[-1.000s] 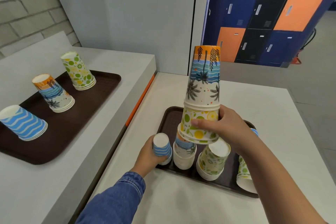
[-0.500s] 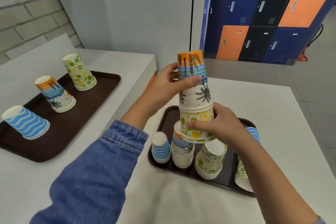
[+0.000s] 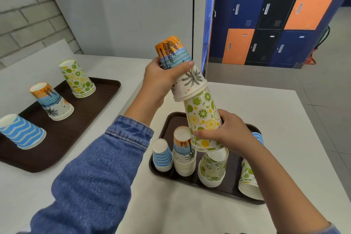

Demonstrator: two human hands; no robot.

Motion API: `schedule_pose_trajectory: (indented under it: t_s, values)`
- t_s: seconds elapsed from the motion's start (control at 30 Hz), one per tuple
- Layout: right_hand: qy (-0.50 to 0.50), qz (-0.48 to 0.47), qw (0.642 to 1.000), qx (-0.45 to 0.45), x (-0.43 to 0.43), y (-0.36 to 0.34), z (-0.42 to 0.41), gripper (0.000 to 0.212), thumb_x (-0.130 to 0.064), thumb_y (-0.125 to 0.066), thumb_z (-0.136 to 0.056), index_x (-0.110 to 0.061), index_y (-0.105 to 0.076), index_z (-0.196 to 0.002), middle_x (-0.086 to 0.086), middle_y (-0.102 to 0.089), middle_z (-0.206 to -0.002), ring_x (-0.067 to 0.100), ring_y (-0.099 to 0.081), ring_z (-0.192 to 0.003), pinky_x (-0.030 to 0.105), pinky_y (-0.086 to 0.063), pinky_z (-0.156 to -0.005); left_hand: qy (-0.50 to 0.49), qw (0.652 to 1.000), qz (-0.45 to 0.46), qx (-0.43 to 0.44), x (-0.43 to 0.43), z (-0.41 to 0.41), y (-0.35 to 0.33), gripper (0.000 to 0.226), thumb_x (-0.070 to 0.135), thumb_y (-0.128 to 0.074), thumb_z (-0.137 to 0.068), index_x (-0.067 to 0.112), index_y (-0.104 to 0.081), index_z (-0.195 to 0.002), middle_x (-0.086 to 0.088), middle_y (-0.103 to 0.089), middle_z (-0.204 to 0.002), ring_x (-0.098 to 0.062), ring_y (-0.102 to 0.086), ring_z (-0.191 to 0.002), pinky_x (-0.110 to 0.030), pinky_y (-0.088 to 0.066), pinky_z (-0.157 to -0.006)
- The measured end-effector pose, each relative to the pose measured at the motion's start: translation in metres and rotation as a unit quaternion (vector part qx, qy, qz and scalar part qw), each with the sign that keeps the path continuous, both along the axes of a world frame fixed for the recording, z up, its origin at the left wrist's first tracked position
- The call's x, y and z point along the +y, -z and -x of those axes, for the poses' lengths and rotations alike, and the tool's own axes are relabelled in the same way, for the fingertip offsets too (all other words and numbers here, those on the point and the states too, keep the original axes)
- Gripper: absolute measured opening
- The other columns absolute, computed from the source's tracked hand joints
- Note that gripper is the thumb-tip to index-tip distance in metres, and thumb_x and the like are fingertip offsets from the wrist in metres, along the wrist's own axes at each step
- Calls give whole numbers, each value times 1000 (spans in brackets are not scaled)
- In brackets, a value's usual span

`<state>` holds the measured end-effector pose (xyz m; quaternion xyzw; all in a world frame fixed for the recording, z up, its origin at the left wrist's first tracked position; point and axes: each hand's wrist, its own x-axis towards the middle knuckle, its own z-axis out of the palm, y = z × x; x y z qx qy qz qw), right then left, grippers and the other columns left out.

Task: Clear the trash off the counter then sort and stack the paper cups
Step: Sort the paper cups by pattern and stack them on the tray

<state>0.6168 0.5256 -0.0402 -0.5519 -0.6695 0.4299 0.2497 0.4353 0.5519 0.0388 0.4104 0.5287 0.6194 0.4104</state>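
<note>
Palm-print cup [image 3: 182, 70] has tipped left and slid partway off the citrus cup [image 3: 203, 118]. Your left hand [image 3: 159, 80] grips it; your right hand [image 3: 228, 133] grips the citrus cup above the near tray [image 3: 167, 122]. Separation looks nearly done.

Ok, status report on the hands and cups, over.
Left hand grips palm cup. Right hand grips citrus cup. Palm cup tilted, partway over citrus cup. Nothing blocking.

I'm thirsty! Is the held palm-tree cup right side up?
The palm-tree cup is upside down and tilted: base up, rim over the citrus cup.
</note>
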Motion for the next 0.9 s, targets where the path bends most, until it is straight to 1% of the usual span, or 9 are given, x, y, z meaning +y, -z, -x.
schedule_pose_trajectory:
  t_s: [0.1,0.17,0.3,0.4,0.5,0.57,0.73,0.83,0.9]
  values:
    - [7,-7,1000,-23,0,-3,-7,56,-48,-85,-52,-29,-63,-100,-11,-69,-95,10,-66,-87,40,-57,-80,-67,995,-52,-42,-4,16,-9,30,5,-79,-71,8,-63,-97,-5,-72,-90,-12,-71,-75,-25,-56,-66]
    - [29,-10,999,-22,1,-5,-18,53,-43,-86,-56,-27,-63,-101,-9,-69,-95,12,-66,-87,41,-57,-79,-97,991,-77,-51,-13,27,-5,30,5,-79,-72,8,-62,-97,-4,-71,-92,-11,-71,-77,-24,-56,-67]
    - [76,-5,997,26,3,-7,-37,53,-36,-87,-58,-22,-63,-104,-6,-70,-96,12,-67,-86,33,-57,-72,-81,990,-7,118,-38,16,46,55,16,-86,-63,10,-58,-111,2,-69,-103,-10,-67,-94,-25,-57,-79]
    - [89,2,994,63,1,-2,-38,55,-32,-88,-59,-20,-63,-105,-5,-70,-98,11,-67,-87,28,-55,-70,-23,983,28,182,-54,-3,98,68,21,-88,-59,18,-54,-117,7,-65,-112,-8,-62,-105,-28,-53,-89]
    - [106,-4,990,88,0,3,-40,59,-32,-88,-59,-19,-61,-109,-4,-70,-102,14,-67,-92,36,-57,-80,13,971,58,230,-61,-13,133,73,24,-89,-59,26,-47,-119,13,-60,-113,-4,-59,-106,-16,-51,-86]
    - [118,-6,987,108,-1,9,-42,61,-32,-88,-59,-19,-59,-112,-4,-69,-104,14,-66,-93,35,-56,-81,40,960,88,264,-62,-16,152,75,24,-88,-61,30,-43,-120,14,-56,-112,-4,-56,-107,-10,-48,-82]
    - [110,4,988,111,-12,53,-36,78,-39,-91,-48,-27,-52,-115,-11,-68,-105,8,-67,-95,35,-57,-83,34,930,146,336,-58,-15,178,89,36,-91,-51,24,-44,-125,2,-57,-119,-16,-52,-118,-35,-47,-97]
    - [98,-6,994,55,-21,86,-33,84,-44,-89,-42,-34,-48,-114,-16,-65,-106,3,-64,-97,35,-55,-85,1,894,150,422,-57,-16,172,93,45,-90,-46,22,-48,-126,0,-53,-121,-18,-42,-121,-36,-35,-100]
    - [83,-6,996,26,-27,103,-30,84,-38,-90,-45,-33,-45,-115,-14,-63,-108,6,-62,-98,30,-52,-84,9,890,151,430,-58,-14,171,98,48,-90,-43,24,-47,-128,1,-53,-123,-20,-40,-122,-36,-33,-100]
